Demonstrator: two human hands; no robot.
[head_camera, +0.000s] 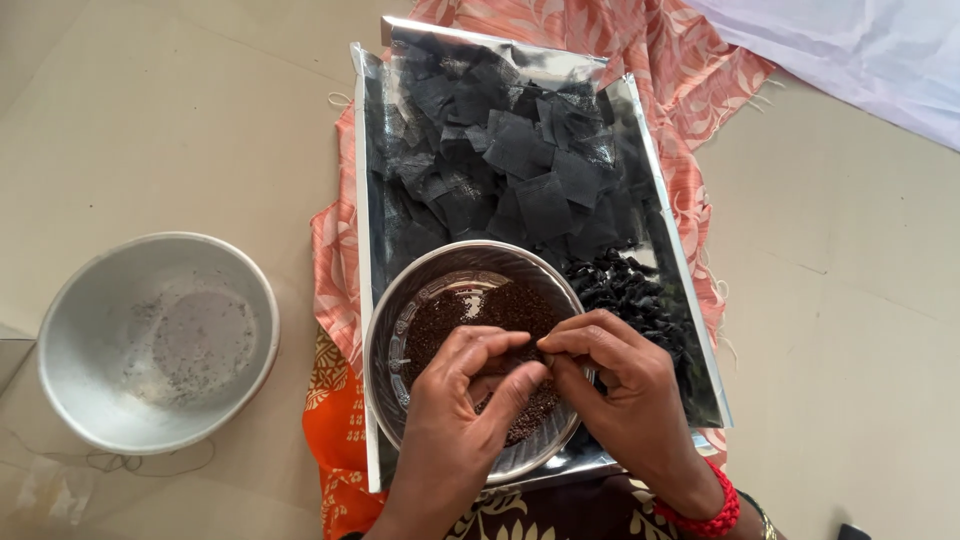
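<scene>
Both hands (470, 390) (620, 375) pinch closed over seed bowl (385, 340).

Both hands (540, 375) over seed bowl (400, 300)

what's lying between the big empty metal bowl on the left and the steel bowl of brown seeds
In the head view, between the empty bowl and the seed bowl lie bare floor, the orange patterned cloth's edge and the silver tray's left rim.

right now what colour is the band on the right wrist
Red, a beaded-looking band on the right hand's wrist, seen in the head view.
</scene>
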